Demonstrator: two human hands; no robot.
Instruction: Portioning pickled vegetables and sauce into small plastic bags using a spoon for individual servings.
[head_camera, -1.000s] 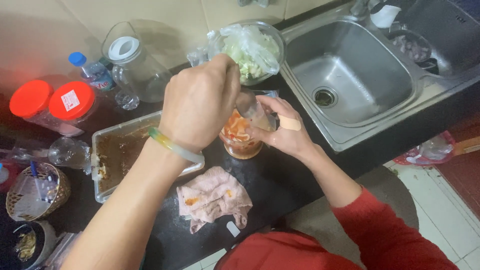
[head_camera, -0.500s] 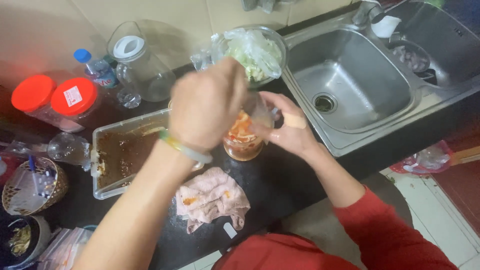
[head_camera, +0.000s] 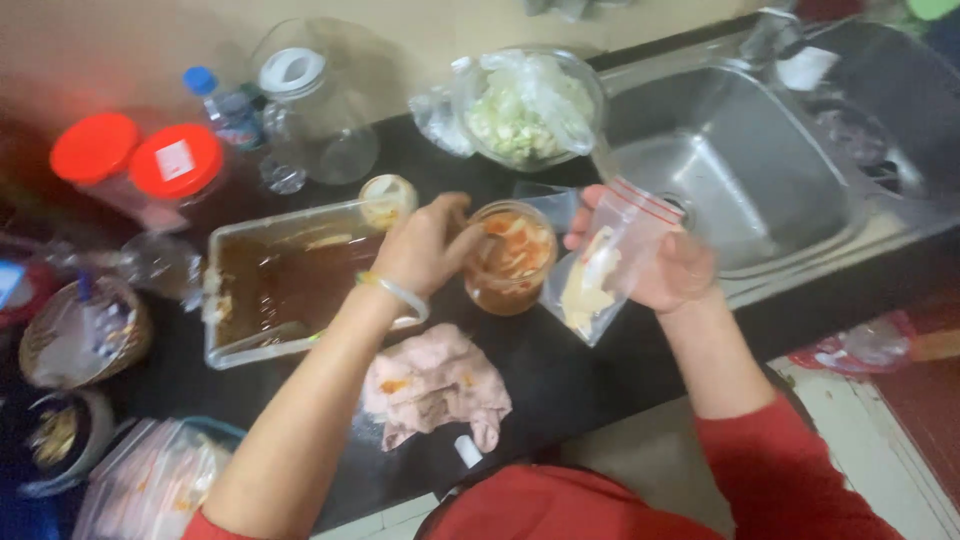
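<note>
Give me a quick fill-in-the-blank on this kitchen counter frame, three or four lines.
1. The left hand touches the rim of an open ____ of orange-red food.
2. The right hand holds a clear zip ____.
3. The crumpled pink cloth lies on the ____ countertop.
4. The two jars at far left have ____ lids.

Missing words: jar; bag; black; red

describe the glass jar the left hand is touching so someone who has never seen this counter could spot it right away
Start at the steel sink on the right and move left onto the black counter. The jar stands there between the left hand and the right hand, which holds a clear zip bag. It is small, open-topped, and filled with orange and pale pieces, unlike the red-lidded jars far left.
</note>
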